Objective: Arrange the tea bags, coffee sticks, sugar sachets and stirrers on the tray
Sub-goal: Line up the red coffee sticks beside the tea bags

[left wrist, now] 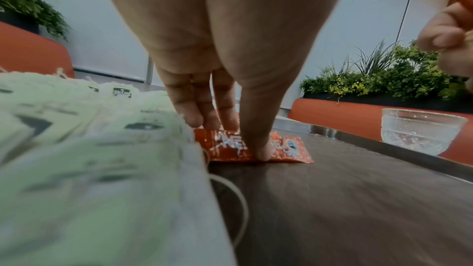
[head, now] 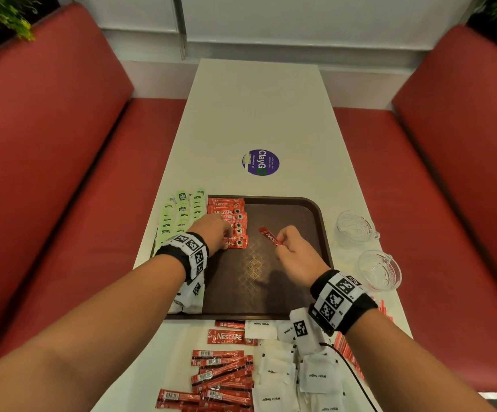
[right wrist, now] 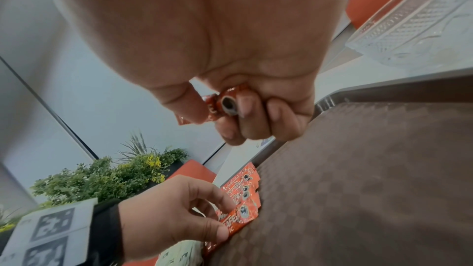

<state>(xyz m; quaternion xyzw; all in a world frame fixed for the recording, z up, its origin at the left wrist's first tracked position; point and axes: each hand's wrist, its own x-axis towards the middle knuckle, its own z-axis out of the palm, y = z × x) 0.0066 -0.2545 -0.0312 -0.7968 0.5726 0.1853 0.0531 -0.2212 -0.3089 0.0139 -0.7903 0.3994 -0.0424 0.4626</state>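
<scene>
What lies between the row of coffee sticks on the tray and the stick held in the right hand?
Only bare tray floor separates the row of coffee sticks from the held stick, as the head view shows.

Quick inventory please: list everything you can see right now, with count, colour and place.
Tray: one, dark brown, mid-table.
Coffee sticks in row: several, red, tray's left side.
Held coffee stick: one, red, above tray.
Loose coffee sticks: pile, red, near table edge.
Tea bags: many, pale green, along the tray's left side.
Sugar sachets: pile, white, near edge.
Stirrers: bundle, red-white, under right wrist.
Glass cups: two, clear, right of tray.
Sticker: one, purple, table centre.
Left hand: presses the row.
Right hand: pinches the held stick.
</scene>
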